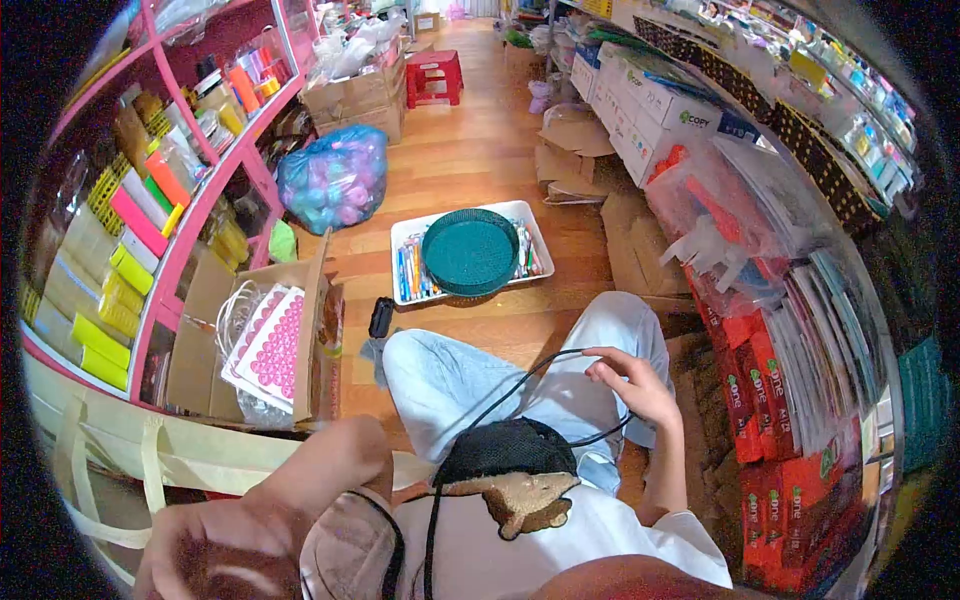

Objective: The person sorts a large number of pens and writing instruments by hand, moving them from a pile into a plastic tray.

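floor [450, 160], wooden. right edge: white carton [640, 115], marked "copy"; nearer, red packs [780, 520], "one" legible. middle: white tray [397, 262] bearing green basket [470, 250]. denim lap [450, 380]: black cord [503, 397], long axis slanting up rightward to the nearer hand, right hand [637, 388], loop at its fingertips. right fingers: loosely curled; pinch, cannot tell. left arm [320, 465]: bent, fingers indistinct.

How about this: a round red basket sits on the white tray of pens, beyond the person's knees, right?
Not quite: the round basket is dark green, not red, as the head view shows. It does sit on the white tray of pens, beyond the person's knees.
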`<move>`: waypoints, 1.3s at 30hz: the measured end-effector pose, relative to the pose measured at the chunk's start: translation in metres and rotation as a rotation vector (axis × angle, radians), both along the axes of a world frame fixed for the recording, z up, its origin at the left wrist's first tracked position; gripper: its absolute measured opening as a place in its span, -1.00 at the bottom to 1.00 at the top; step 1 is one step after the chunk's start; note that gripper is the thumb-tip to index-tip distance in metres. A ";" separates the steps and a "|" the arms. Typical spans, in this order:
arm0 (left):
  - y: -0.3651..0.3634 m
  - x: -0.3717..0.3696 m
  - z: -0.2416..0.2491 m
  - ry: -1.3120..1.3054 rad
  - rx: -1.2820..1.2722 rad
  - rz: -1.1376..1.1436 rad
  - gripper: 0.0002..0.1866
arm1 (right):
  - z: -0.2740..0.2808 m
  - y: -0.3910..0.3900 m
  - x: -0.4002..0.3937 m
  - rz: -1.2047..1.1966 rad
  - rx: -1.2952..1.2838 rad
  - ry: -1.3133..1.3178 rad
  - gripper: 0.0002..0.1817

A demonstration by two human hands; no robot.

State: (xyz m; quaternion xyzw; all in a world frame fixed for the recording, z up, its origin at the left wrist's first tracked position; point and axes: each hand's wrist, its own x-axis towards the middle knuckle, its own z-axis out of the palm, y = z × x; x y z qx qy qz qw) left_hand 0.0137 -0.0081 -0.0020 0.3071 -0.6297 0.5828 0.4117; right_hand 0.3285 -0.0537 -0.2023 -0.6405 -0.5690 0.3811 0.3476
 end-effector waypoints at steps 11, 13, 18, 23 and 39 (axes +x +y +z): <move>0.032 0.012 0.004 0.019 0.158 0.638 -0.87 | -0.007 -0.002 0.017 -0.453 0.226 -0.205 -0.77; 0.043 -0.005 0.002 0.243 0.154 0.877 -0.73 | -0.004 -0.001 0.020 -0.615 0.201 -0.301 -0.78; 0.076 0.020 -0.016 0.441 -0.059 0.699 -0.55 | -0.009 0.000 0.029 -0.881 0.156 -0.542 -0.71; 0.105 0.049 -0.025 0.598 0.041 0.803 -0.44 | -0.015 0.006 0.041 -0.962 0.071 -0.647 -0.65; 0.117 0.038 -0.181 1.952 -0.787 1.887 -0.55 | -0.118 0.047 0.051 -0.614 -0.077 -0.714 -0.57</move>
